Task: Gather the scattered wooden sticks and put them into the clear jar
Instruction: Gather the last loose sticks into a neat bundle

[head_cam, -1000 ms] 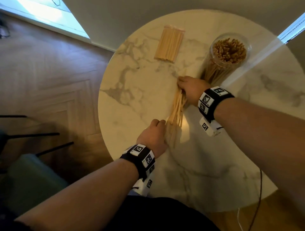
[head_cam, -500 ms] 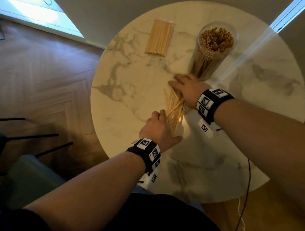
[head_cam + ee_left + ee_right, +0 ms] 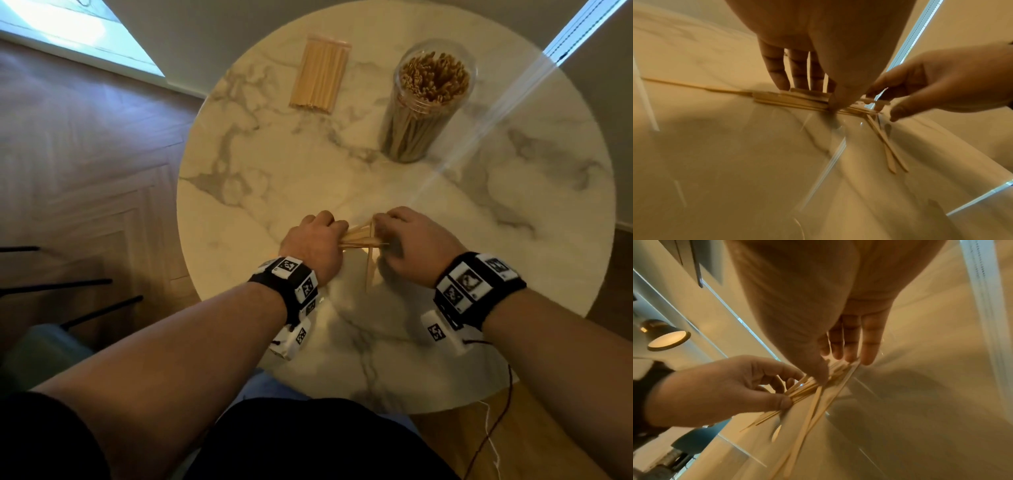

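Observation:
A loose bundle of wooden sticks lies crosswise on the marble table, near its front middle. My left hand pinches the bundle's left end between thumb and fingers. My right hand pinches the right end, thumb on top of the sticks. Two sticks lie apart on the table, pointing toward me beneath the right hand. The clear jar stands upright at the back right, packed with sticks and well beyond both hands.
A neat stack of sticks lies at the back of the table, left of the jar. The table's round edge is close in front of my wrists. A green chair and wooden floor are at the left.
Both hands have dragged the sticks from beside the jar toward me. The bundle now lies crosswise. My left hand, flat before, now pinches it.

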{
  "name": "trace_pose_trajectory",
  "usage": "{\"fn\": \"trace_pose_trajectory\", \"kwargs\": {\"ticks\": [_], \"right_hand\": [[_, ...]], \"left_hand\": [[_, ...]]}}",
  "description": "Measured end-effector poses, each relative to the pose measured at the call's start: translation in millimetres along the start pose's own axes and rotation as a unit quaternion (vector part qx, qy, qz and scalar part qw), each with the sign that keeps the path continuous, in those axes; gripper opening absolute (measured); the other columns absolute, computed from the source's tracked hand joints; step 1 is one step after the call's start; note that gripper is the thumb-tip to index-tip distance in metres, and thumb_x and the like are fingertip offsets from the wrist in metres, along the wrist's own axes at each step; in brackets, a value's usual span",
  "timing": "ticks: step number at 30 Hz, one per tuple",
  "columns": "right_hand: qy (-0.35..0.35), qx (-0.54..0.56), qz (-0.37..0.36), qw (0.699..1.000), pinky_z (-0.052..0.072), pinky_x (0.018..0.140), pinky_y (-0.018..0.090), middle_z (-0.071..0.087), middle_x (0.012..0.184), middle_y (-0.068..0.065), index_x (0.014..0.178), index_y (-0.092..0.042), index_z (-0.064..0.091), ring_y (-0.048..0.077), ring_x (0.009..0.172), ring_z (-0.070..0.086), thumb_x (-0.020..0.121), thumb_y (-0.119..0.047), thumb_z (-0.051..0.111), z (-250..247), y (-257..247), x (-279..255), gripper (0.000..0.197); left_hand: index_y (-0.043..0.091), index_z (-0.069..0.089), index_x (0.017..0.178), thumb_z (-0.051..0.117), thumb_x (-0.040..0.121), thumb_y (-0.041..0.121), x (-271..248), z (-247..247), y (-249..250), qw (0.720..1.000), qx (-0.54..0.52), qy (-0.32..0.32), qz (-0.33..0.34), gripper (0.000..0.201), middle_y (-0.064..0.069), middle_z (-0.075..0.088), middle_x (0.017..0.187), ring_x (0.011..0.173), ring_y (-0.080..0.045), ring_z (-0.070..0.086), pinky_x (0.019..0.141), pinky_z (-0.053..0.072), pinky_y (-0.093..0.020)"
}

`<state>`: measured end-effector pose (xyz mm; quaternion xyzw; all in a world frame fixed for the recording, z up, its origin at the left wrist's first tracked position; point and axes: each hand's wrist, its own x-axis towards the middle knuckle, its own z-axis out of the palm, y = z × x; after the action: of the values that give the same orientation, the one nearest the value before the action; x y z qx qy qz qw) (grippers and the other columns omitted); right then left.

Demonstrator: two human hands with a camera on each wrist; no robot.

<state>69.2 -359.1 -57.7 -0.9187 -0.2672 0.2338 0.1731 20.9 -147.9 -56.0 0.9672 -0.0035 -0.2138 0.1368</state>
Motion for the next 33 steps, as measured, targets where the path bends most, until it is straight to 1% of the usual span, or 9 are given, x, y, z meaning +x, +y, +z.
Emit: {"fn": "trace_pose_trajectory", "kwargs": {"ticks": [2, 5, 7, 10, 17, 22, 24, 27, 33], "right_hand": [[-0.004, -0.058, -0.056, 0.997, 0.056, 0.085, 0.043, 0.052, 0.136, 0.005, 0.141, -0.029, 0.054, 0.029, 0.117, 0.051, 0.073, -0.029, 0.083, 7, 1, -9, 0.073], [0.024, -0.1, -0.123, 0.987, 0.057, 0.088, 0.049, 0.053, 0.14, 0.011, 0.133, -0.023, 0.059, 0.034, 0.125, 0.049, 0.076, -0.026, 0.079, 15, -3, -6, 0.06], [0.026, -0.098, -0.105, 0.989, 0.052, 0.098, 0.049, 0.048, 0.147, 0.009, 0.138, -0.024, 0.056, 0.032, 0.134, 0.044, 0.078, -0.029, 0.073, 15, -10, 3, 0.062], [0.007, -0.113, -0.078, 0.99, 0.047, 0.1, 0.047, 0.047, 0.148, 0.003, 0.144, -0.029, 0.052, 0.027, 0.135, 0.042, 0.08, -0.039, 0.07, 11, -19, 18, 0.067], [0.013, -0.088, -0.053, 0.995, 0.049, 0.086, 0.041, 0.059, 0.122, -0.003, 0.125, -0.029, 0.068, 0.024, 0.115, 0.05, 0.097, -0.039, 0.058, 28, -44, 31, 0.031], [0.054, -0.038, 0.027, 0.997, 0.051, 0.094, 0.046, 0.053, 0.133, 0.0, 0.139, -0.028, 0.056, 0.026, 0.12, 0.048, 0.081, -0.053, 0.074, 20, -33, 10, 0.065], [0.084, 0.006, 0.107, 0.991, 0.052, 0.094, 0.045, 0.046, 0.134, 0.002, 0.141, -0.03, 0.05, 0.028, 0.121, 0.045, 0.072, -0.051, 0.082, 13, -17, -8, 0.079], [0.061, 0.061, 0.187, 0.979, 0.048, 0.097, 0.04, 0.045, 0.134, 0.005, 0.136, -0.026, 0.053, 0.03, 0.121, 0.048, 0.071, -0.037, 0.087, 13, -2, -24, 0.074], [0.077, 0.101, 0.151, 0.98, 0.056, 0.094, 0.041, 0.057, 0.122, 0.001, 0.128, -0.017, 0.067, 0.023, 0.104, 0.064, 0.078, -0.02, 0.08, 35, -19, -8, 0.052]], "left_hand": [[0.032, 0.055, 0.136, 0.055, 0.094, 0.034, -3, 0, -4, 1.0, 0.004, -0.002, 0.018, 0.042, 0.001, 0.056, 0.129, 0.116, -0.026, 0.053, 0.092, 0.05, -0.042], [0.03, 0.053, 0.141, 0.062, 0.085, 0.041, -9, -3, -10, 1.0, -0.01, 0.015, 0.018, 0.057, 0.001, 0.058, 0.133, 0.12, -0.028, 0.053, 0.1, 0.047, -0.044], [0.027, 0.051, 0.143, 0.066, 0.079, 0.042, -20, -5, -19, 0.998, -0.025, 0.041, -0.026, 0.068, 0.001, 0.055, 0.136, 0.123, -0.029, 0.05, 0.102, 0.046, -0.044], [0.024, 0.048, 0.143, 0.071, 0.072, 0.042, -39, -2, -40, 0.991, -0.064, 0.033, -0.11, 0.076, -0.001, 0.048, 0.134, 0.122, -0.029, 0.045, 0.096, 0.049, -0.041], [0.014, 0.066, 0.13, 0.056, 0.094, 0.011, -36, 8, -34, 0.982, -0.147, 0.07, -0.091, 0.038, -0.006, 0.057, 0.122, 0.105, -0.03, 0.061, 0.087, 0.051, -0.034], [0.019, 0.062, 0.135, 0.067, 0.08, 0.016, -49, 4, -54, 0.97, -0.168, 0.086, -0.152, 0.055, -0.004, 0.052, 0.132, 0.121, -0.029, 0.052, 0.096, 0.048, -0.034], [0.019, 0.057, 0.139, 0.069, 0.079, 0.022, -63, 5, -70, 0.963, -0.163, 0.064, -0.203, 0.062, -0.004, 0.048, 0.136, 0.126, -0.03, 0.048, 0.098, 0.045, -0.036], [0.017, 0.057, 0.138, 0.067, 0.081, 0.021, -70, 12, -76, 0.966, -0.152, 0.063, -0.201, 0.058, -0.005, 0.05, 0.133, 0.121, -0.031, 0.053, 0.091, 0.045, -0.034], [0.015, 0.069, 0.125, 0.062, 0.086, 0.013, -51, 16, -50, 0.97, -0.166, 0.092, -0.15, 0.039, -0.005, 0.062, 0.118, 0.102, -0.028, 0.063, 0.08, 0.041, -0.026]]}}
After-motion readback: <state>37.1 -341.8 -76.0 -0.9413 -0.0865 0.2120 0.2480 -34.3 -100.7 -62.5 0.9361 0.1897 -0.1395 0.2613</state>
